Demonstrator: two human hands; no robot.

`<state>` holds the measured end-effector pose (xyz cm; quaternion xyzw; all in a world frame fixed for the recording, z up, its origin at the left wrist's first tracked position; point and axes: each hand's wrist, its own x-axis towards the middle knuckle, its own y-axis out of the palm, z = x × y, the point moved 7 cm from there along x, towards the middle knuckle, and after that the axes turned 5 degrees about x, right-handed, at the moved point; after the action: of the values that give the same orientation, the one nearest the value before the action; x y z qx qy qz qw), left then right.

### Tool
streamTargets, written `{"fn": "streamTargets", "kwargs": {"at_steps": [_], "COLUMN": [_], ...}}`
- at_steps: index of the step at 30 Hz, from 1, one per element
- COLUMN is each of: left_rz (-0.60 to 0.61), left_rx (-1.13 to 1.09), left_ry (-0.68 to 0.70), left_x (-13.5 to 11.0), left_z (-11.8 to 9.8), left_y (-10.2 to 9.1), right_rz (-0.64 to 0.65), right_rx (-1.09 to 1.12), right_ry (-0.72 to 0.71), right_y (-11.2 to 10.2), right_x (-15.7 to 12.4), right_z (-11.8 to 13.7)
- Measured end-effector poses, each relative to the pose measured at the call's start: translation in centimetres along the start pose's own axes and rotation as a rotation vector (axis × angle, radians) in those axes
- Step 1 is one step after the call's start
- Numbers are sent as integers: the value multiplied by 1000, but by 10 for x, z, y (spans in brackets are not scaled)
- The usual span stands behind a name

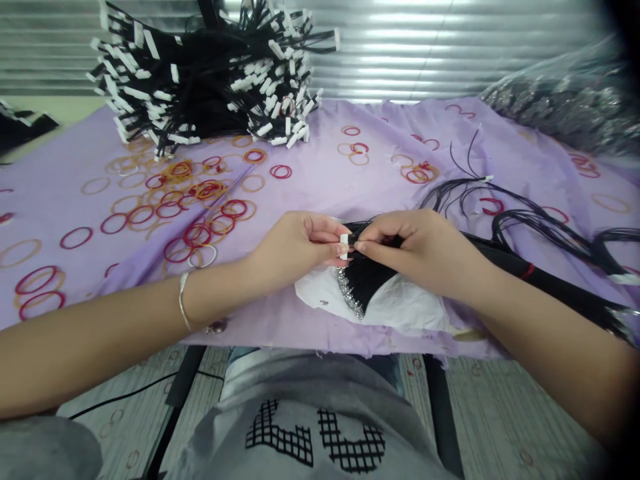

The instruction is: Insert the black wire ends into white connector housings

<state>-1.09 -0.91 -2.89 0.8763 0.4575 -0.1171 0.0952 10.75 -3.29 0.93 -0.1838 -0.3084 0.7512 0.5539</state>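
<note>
The left hand (295,247) pinches a small white connector (344,247) between thumb and fingers, holding it upright above the near edge of the tabletop (300,193), which is draped in purple cloth. The right hand (425,243) has thumb and forefinger pressed together on a thin black wire (353,237) right beside the connector; whether the wire's end sits inside it, I cannot tell. Below the hands, a fan of black wires (367,280) with silvery tips (347,290) lies on a white sheet (415,313). Red and tan rubber bands (205,190) are scattered to the left, and a large bundle of black cables with white connectors (200,80) stands behind them. The person's grey shirt (300,380) carries a black grid-patterned print (353,440), shaped like characters but too cropped and creased to read with certainty
</note>
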Motion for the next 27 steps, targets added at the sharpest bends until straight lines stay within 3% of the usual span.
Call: {"fn": "streamTargets", "kwargs": {"at_steps": [7, 12, 17, 27], "left_rz": [24, 61, 25, 95], "left_rx": [-13, -111, -199, -184], "left_ry": [-29, -47, -47, -52], "left_x": [2, 4, 7, 10], "left_z": [0, 1, 3, 3], "left_y": [1, 2, -3, -3], "right_rz": [-8, -249, -53, -112], "right_rx": [-92, -476, -595, -595], "right_ry": [-45, -365, -484, -519], "right_y": [2, -18, -6, 4], "right_x": [0, -13, -16, -14], "right_z": [2, 27, 26, 33]}}
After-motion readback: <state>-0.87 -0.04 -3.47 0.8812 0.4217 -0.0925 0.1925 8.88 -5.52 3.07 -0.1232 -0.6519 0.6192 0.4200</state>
